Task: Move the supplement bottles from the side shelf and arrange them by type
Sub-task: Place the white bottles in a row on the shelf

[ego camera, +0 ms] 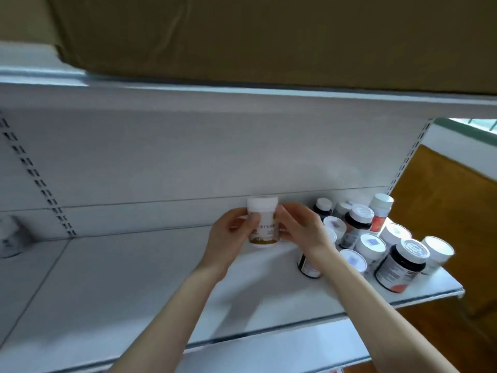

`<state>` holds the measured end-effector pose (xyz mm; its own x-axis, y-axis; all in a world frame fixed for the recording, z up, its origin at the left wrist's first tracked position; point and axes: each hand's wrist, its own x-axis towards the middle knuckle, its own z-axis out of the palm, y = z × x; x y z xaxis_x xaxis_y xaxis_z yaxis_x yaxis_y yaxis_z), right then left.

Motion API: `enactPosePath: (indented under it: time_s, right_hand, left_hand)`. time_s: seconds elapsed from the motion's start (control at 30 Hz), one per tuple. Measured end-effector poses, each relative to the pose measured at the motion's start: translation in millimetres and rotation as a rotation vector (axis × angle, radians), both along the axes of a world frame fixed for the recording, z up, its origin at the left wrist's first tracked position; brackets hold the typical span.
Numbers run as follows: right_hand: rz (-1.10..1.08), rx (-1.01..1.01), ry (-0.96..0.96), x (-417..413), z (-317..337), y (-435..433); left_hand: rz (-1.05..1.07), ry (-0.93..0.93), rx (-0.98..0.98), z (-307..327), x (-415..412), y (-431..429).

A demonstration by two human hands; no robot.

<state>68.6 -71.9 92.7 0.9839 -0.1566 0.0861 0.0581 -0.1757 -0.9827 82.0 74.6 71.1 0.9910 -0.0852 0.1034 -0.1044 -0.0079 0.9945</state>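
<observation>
A white supplement bottle (264, 224) with a white cap and a gold band near its base stands upright at the back of the white shelf (113, 286). My left hand (228, 238) wraps its left side, thumb across the label. My right hand (301, 230) grips its right side. To the right stands a cluster of several bottles: dark brown ones with white caps (400, 265) and white ones (372, 246). One dark bottle (309, 265) is partly hidden behind my right wrist.
A brown cardboard box (269, 36) sits on the shelf above. Slotted uprights (35, 173) run down the back panel. A blurred white bottle (10, 235) stands at the far left. The shelf's right end (457, 289) borders a wooden surface (441, 211).
</observation>
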Motion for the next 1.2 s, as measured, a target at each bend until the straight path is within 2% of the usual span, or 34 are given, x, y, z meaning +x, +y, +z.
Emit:
enactPosePath:
  time_s: [0.17,0.4,0.73,1.0,1.2]
  right_hand:
    - [0.141,0.070,-0.050,-22.2,28.4,28.8]
    - [0.342,0.088,-0.093,-45.5,36.6,89.6]
    - [0.602,0.145,-0.138,-77.0,44.6,242.3]
    - [0.633,0.187,-0.121,-104.3,32.2,402.3]
    - [0.640,0.173,-0.084,-112.8,19.2,483.4]
  left_hand:
    - [0.113,0.010,-0.132,24.2,-38.4,24.6]
    - [0.300,-0.025,-0.138,40.8,-87.0,81.8]
    - [0.502,-0.070,-0.138,46.7,-149.7,224.1]
    - [0.563,-0.065,-0.103,43.8,-188.1,380.8]
    - [0.579,-0.002,-0.074,32.7,-197.4,465.1]
